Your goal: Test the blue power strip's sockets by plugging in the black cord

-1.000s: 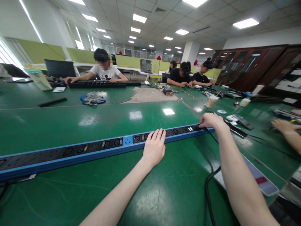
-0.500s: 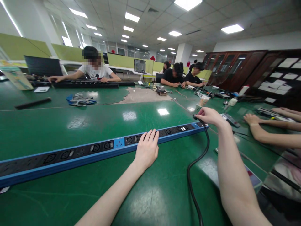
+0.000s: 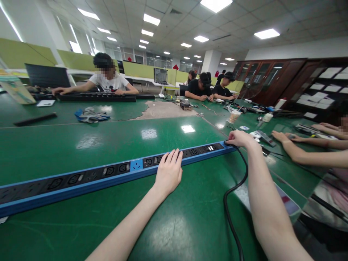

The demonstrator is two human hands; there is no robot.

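A long blue and black power strip [image 3: 136,165] runs across the green table, from the left edge to the right of centre. My left hand [image 3: 169,170] lies over the strip's middle, fingers stretched across its sockets. At the strip's far right end, my right hand [image 3: 240,139] has its fingers closed on the plug of a black power cord [image 3: 227,195]. The plug is down at the blue end socket, mostly hidden by the fingers; how deep it sits cannot be seen. From there the cord loops down to the table's near edge.
Blue-grey gloves [image 3: 91,115] and a black bar [image 3: 35,119] lie at left. A phone [image 3: 288,201] is under my right forearm. A co-worker's hands [image 3: 282,137] rest at right. Across the table, a person [image 3: 110,81] handles black strips [image 3: 98,97]. A cup [image 3: 234,116] stands at back right.
My right hand has lowered the plug from above the strip onto its right end socket. The cord has shifted slightly right. My left hand stays on the strip.
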